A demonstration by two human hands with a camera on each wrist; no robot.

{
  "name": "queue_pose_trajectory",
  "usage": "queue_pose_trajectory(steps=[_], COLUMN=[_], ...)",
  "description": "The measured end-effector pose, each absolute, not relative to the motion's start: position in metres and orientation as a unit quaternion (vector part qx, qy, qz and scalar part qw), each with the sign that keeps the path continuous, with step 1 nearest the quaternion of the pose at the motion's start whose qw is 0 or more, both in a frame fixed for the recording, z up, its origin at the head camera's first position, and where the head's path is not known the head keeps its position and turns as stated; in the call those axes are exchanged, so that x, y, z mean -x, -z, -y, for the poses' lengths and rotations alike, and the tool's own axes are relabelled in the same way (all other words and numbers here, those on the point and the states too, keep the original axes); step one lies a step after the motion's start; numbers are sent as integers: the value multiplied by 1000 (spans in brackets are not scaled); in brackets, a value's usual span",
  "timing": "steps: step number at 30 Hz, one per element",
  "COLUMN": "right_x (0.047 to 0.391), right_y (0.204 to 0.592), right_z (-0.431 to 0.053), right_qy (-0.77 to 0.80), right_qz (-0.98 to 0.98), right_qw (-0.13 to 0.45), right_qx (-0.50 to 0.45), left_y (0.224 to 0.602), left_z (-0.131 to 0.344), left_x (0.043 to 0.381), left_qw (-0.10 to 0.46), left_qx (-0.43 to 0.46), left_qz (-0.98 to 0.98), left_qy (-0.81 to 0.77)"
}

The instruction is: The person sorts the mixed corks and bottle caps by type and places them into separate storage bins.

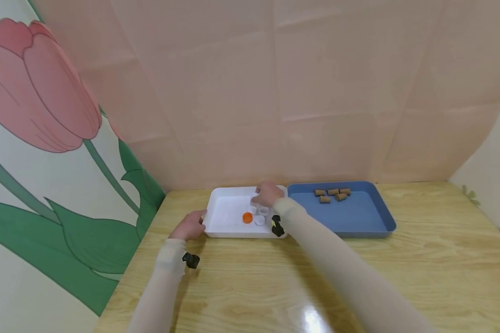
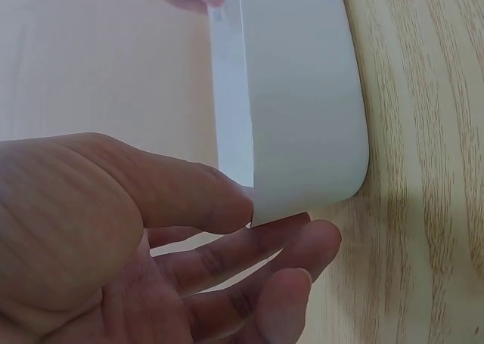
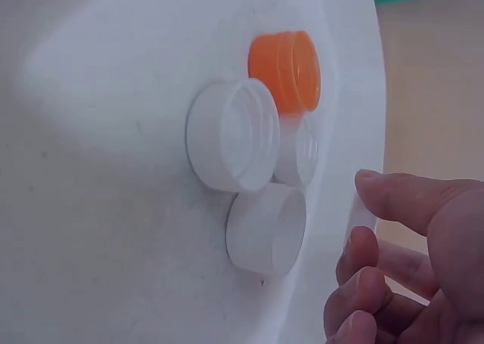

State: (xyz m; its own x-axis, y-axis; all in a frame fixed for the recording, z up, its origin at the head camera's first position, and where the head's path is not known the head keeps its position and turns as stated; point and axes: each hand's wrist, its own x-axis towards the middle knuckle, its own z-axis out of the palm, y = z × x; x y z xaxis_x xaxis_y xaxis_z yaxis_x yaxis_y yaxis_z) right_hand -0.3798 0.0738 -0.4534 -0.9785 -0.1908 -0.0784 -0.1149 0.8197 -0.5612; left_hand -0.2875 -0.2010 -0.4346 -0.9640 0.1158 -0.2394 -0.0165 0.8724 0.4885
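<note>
A white tray point(image 1: 229, 235) lies on the wooden table. My left hand point(image 1: 188, 225) grips its left front corner, the thumb point(image 2: 219, 204) over the rim and the fingers below. Inside the tray, toward its right half, are an orange bottle cap point(image 3: 287, 70) and several white caps. One white cap point(image 3: 234, 136) lies beside the orange one, and another white cap point(image 3: 266, 229) touches it. My right hand point(image 1: 267, 193) is over the tray's back right part, thumb and fingers bent toward each other. Something whitish shows by its fingertips; I cannot tell whether it is held.
A blue tray point(image 1: 350, 222) stands against the white one on the right, with several brown corks point(image 1: 325, 200) near its back. Behind both trays hangs a pinkish-beige cloth point(image 1: 316, 115). The wooden table point(image 1: 241, 282) extends in front and to the right.
</note>
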Motion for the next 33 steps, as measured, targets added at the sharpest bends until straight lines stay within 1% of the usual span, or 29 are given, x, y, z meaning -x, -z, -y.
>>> queue_pose_trajectory(steps=[9, 18, 27, 33], right_x=[394, 394, 388, 386], right_y=[465, 462, 456, 453], right_z=[-81, -85, -83, -82], right_qy=[263, 226, 246, 250], right_qz=[-960, -968, -962, -960], right_qw=[82, 90, 111, 113], right_qx=[61, 57, 48, 56], left_y=[433, 433, 431, 432], left_z=[201, 199, 198, 201], left_x=[288, 289, 288, 286], left_qw=[138, 142, 147, 150], left_qx=[-27, -18, -10, -3], left_qz=[-956, -956, -952, -949], left_qy=[-257, -258, -268, -278])
